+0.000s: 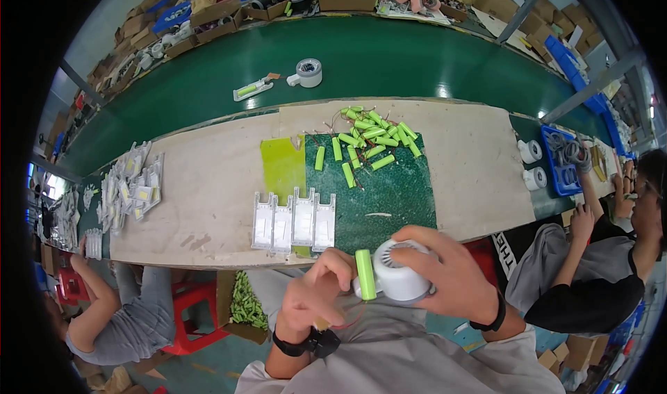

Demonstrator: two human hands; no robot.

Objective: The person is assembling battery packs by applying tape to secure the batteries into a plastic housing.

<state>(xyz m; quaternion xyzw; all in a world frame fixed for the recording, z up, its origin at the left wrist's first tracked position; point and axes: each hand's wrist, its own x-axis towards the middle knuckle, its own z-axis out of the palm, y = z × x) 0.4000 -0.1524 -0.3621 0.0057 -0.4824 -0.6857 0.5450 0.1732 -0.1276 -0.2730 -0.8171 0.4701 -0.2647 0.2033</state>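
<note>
My right hand [455, 276] grips a round white fan head [401, 272] with a slotted grille, just past the table's near edge. Against its left side a green cylindrical battery [365, 274] stands upright, in front of a short white stem. A thin reddish wire curves from the battery's lower end to my left hand [316, 290], whose fingers are bent and pinched together there. White plastic handle shells [293, 224] lie side by side on the table just beyond my left hand. Farther off is a loose heap of green batteries [375, 137] with wires.
A green mat [389, 192] and a yellow-green sheet [278, 165] cover the middle of the table. White parts [132, 185] are piled at the left. Another fan [306, 73] stands on the green belt [389, 53]. A blue bin [561, 161] and co-workers are at the right; another person sits left.
</note>
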